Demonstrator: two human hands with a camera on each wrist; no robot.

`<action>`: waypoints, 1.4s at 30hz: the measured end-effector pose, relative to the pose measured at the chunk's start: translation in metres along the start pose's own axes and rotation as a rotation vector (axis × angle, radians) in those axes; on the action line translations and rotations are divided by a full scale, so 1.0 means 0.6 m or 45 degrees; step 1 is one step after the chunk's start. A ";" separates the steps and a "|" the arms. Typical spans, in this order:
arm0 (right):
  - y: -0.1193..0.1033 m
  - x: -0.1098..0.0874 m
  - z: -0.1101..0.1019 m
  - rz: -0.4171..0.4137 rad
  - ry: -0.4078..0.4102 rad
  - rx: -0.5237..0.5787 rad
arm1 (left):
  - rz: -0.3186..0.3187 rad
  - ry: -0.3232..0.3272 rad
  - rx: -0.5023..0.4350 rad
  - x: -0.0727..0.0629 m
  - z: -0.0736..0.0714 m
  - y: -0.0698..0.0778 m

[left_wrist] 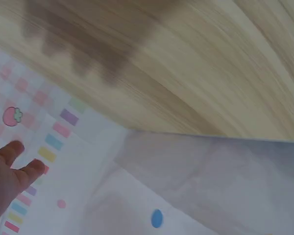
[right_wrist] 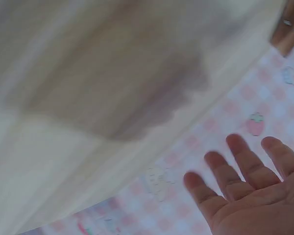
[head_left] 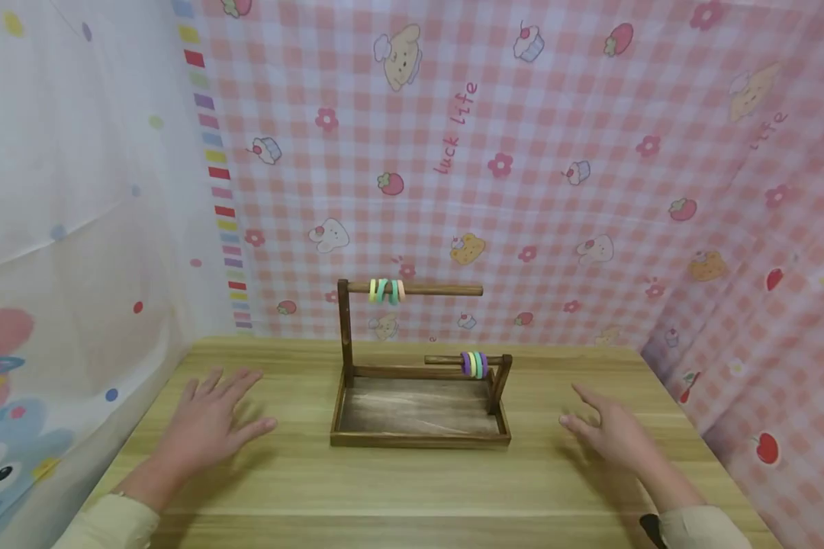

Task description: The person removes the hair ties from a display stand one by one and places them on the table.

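Note:
A dark wooden stand (head_left: pixel 419 441) with a shallow tray base sits mid-table. Its taller post on the left carries an upper bar (head_left: pixel 446 290) with several yellow, green and peach rings (head_left: pixel 394 291). The shorter right post carries a lower bar (head_left: pixel 442 360), bearing several purple, yellow and green rings (head_left: pixel 474 364). To the left of the stand, my left hand (head_left: pixel 209 423) holds nothing, its fingers spread. My right hand (head_left: pixel 611 435) is on the other side, apart from the stand and holding nothing. In the right wrist view its fingers (right_wrist: pixel 247 161) look extended.
The wooden table (head_left: pixel 384 488) has a pink checked cloth (head_left: pixel 556 206) behind it and along the right. A white patterned cloth (head_left: pixel 110 252) hangs at the left edge. Something black (head_left: pixel 652 528) shows at the right cuff.

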State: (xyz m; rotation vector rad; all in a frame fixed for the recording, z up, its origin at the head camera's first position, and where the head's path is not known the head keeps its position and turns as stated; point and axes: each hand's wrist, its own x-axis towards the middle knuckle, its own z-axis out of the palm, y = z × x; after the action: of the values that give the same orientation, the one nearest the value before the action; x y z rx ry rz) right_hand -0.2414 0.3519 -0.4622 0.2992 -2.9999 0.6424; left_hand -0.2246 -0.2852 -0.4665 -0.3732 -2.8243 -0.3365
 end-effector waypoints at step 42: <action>-0.150 0.114 0.022 0.246 0.175 0.870 | -0.168 0.287 -0.762 0.133 0.111 0.422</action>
State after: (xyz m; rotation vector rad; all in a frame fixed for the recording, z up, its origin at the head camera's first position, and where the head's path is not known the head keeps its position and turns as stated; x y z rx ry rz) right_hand -0.2908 0.2538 -0.4315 -0.0168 -2.5949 1.6212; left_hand -0.2427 -0.0126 -0.4566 -0.2416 -2.4796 -1.1788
